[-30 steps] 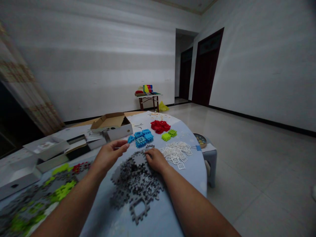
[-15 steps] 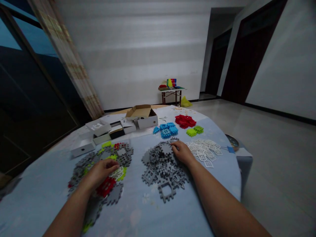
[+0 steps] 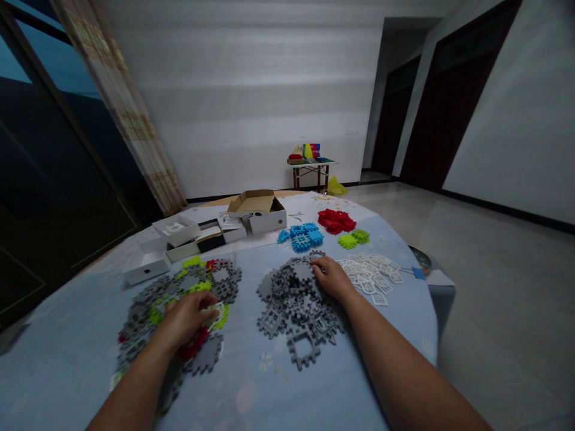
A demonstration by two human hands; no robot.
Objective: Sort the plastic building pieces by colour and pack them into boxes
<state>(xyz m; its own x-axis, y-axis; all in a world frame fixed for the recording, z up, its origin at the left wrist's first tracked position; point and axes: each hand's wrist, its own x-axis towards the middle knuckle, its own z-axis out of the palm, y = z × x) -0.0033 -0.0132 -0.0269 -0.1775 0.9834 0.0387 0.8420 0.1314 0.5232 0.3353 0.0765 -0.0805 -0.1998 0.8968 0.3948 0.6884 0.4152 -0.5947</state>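
My left hand (image 3: 191, 317) is over a mixed heap of grey, lime and red toothed plastic building tiles (image 3: 146, 305). Its thumb and fingers are apart beside a white lattice tile (image 3: 220, 311), which they partly cover. A red tile (image 3: 193, 346) shows under the wrist. At the right edge of a pile of grey toothed tiles (image 3: 296, 299), my right hand (image 3: 332, 276) rests with curled fingers against the pile's upper rim. Whatever lies between those fingertips is hidden.
Beyond the piles sit blue tiles (image 3: 305, 236), red tiles (image 3: 336, 221) and lime tiles (image 3: 354, 239). White window-like lattice pieces (image 3: 372, 275) lie right of my right hand. Small open boxes (image 3: 146, 263) and a larger carton (image 3: 267, 221) stand at the back left of the cloth-covered table (image 3: 251, 383).
My left hand's fingers have spread apart near the white lattice tile, where they were closer together before. The right hand stays at the grey pile. The view has shifted slightly.
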